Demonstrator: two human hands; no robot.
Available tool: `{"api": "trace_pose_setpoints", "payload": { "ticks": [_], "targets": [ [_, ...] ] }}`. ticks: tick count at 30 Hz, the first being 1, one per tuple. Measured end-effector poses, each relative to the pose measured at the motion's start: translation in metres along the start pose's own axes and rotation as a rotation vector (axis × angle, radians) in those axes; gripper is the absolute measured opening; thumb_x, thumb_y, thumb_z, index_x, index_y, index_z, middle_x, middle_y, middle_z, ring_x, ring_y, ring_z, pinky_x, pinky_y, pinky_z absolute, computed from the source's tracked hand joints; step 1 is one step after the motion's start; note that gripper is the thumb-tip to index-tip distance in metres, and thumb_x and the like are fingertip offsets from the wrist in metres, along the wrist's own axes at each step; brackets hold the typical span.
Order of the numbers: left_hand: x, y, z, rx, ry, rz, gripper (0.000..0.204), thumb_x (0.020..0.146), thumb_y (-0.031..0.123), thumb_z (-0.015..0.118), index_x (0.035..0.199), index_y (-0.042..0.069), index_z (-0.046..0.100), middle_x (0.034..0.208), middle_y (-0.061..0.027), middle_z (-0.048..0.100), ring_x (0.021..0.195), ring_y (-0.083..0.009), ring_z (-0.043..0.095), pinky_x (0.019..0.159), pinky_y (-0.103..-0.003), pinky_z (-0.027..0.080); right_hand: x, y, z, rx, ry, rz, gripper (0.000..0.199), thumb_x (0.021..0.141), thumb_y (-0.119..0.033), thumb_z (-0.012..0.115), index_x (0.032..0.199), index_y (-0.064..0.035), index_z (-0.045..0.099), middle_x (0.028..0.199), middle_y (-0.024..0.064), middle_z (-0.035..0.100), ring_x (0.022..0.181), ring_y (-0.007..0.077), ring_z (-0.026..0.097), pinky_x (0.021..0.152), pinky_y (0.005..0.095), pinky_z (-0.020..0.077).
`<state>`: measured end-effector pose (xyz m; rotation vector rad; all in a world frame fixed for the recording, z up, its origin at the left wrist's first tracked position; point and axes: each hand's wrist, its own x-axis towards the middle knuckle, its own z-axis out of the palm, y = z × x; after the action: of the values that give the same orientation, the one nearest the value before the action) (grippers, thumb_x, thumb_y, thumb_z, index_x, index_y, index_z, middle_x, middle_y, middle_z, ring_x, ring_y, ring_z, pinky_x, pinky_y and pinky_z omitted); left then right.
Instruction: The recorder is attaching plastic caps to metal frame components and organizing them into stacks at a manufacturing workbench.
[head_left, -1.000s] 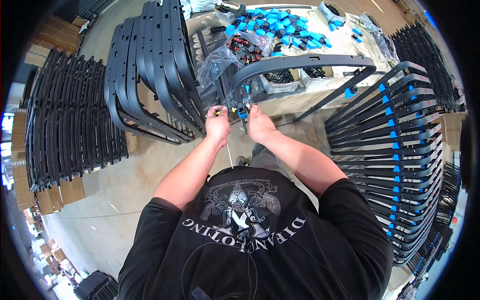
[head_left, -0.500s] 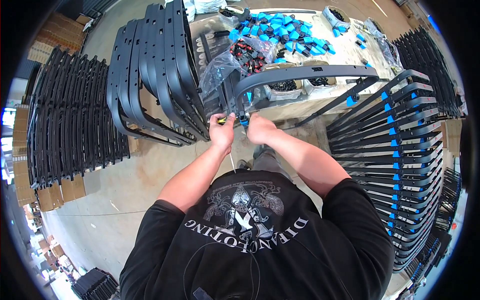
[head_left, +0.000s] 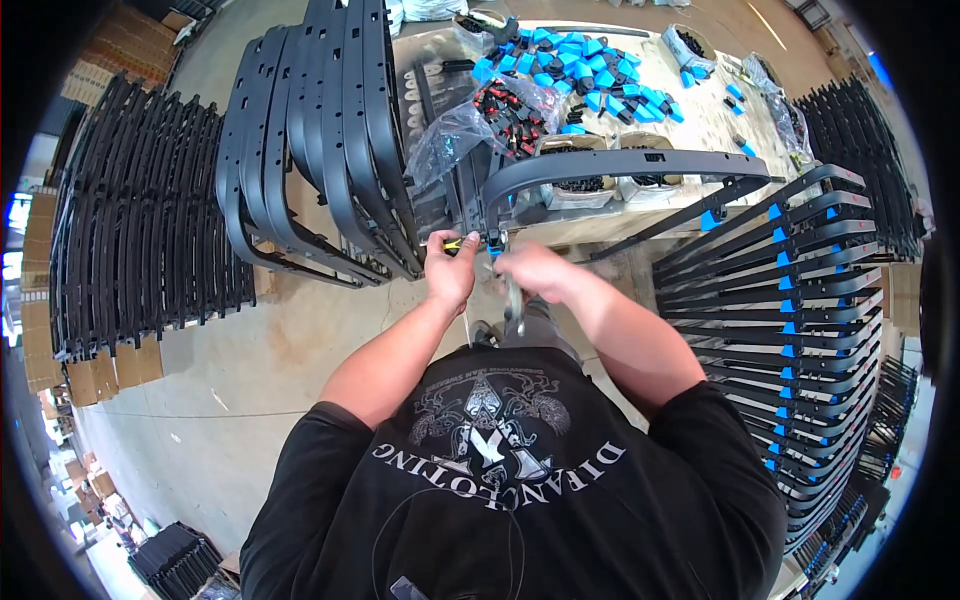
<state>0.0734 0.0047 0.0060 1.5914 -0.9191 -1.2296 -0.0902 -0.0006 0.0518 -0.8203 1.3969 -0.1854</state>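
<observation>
A curved black plastic frame (head_left: 620,165) lies across the front of the workbench (head_left: 700,130), its left end hanging over the edge. My left hand (head_left: 452,270) is shut on a small yellow-handled tool (head_left: 452,243) pointed at that end of the frame. My right hand (head_left: 530,272) is closed just below the same end, blurred by motion, and what it holds cannot be made out. A thin cord or strap (head_left: 515,305) hangs beneath my hands.
Black frames (head_left: 320,140) lean in a stack left of the bench, more (head_left: 130,210) stand far left. Frames with blue clips (head_left: 790,300) are racked at right. Blue clips (head_left: 590,80), a clear bag (head_left: 470,125) of small parts and boxes sit on the bench.
My hands stay at the frame's left end. The view has shifted slightly, and my right hand has dropped a little and is now blurred with movement.
</observation>
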Motion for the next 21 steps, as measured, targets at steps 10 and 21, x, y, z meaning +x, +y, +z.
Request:
{"api": "trace_pose_setpoints", "payload": {
  "ticks": [10,21],
  "targets": [
    [0.002,0.0,0.005,0.044,-0.014,0.028,0.028,0.089,0.024,0.079,0.099,0.007,0.058,0.087,-0.0036,0.058,0.079,-0.0132,0.05,0.072,-0.03,0.045,0.009,0.015,0.001,-0.329,0.109,-0.131,0.029,0.092,-0.021,0.062,0.103,0.0064,0.062,0.086,0.0173,0.069,0.069,0.0319,0.07,0.06,0.0487,0.0566],
    [-0.001,-0.003,0.005,0.041,-0.027,-0.026,0.029,0.089,0.024,0.079,0.099,0.006,0.058,0.084,-0.0033,0.057,0.078,-0.013,0.05,0.071,-0.03,0.046,0.037,0.049,0.014,-0.68,0.579,-0.364,0.025,0.092,-0.022,0.062,0.1,0.0023,0.063,0.091,0.0194,0.07,0.068,0.0336,0.068,0.055,0.0521,0.0556]
  ]
}}
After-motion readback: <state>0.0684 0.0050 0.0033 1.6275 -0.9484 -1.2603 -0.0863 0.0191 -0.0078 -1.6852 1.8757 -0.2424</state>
